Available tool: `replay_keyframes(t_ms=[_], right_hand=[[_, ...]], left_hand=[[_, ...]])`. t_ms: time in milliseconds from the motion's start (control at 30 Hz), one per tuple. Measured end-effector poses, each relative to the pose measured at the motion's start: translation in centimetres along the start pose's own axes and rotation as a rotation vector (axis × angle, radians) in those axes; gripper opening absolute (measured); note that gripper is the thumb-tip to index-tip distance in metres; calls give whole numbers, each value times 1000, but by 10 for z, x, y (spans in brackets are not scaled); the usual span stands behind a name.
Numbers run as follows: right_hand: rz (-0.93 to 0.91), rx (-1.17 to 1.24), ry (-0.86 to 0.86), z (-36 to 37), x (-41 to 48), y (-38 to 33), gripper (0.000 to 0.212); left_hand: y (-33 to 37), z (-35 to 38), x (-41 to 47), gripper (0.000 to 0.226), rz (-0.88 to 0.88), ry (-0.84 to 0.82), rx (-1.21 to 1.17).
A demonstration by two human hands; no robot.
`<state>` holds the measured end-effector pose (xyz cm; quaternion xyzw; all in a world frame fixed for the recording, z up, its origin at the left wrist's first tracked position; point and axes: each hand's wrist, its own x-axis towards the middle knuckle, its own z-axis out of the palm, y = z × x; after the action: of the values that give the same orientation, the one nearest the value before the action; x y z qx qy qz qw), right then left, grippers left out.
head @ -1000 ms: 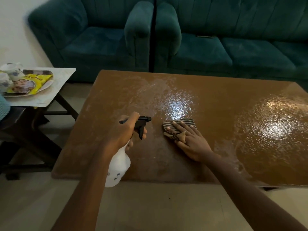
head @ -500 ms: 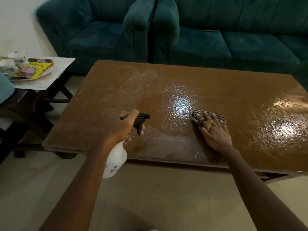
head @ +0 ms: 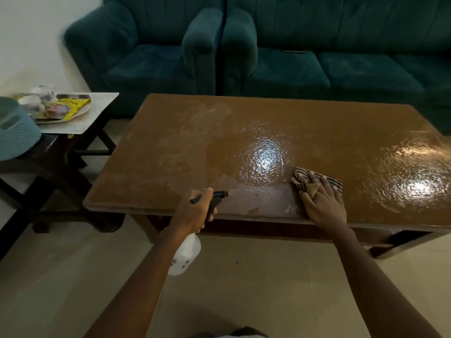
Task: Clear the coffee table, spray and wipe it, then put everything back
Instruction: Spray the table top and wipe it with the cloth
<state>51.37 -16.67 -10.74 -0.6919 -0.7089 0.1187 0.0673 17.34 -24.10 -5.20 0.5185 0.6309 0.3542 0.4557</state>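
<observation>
one striped cloth (head: 298, 176) lies on the wet brown tabletop (head: 244, 123) near its front edge, half hidden under the flat, straight-fingered right hand (head: 324, 203). the left hand (head: 195, 212) grips a white spray bottle (head: 185, 253), covering its neck. cups (head: 36, 101) on the side table (head: 97, 111) are blurred.

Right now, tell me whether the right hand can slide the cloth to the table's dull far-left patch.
Probably yes: the right hand presses the cloth flat, and bare coffee table lies between.

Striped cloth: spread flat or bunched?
Bunched: the striped cloth sits crumpled in folds under the right hand's flat fingers, pressed onto the coffee table.
</observation>
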Motion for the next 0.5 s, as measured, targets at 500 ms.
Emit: replay_keyframes(t_ms=[500], right_hand=[[141,21,8,13,5,-43,61]], left_hand=[[-30,-26,-11,61,76,76,-87]])
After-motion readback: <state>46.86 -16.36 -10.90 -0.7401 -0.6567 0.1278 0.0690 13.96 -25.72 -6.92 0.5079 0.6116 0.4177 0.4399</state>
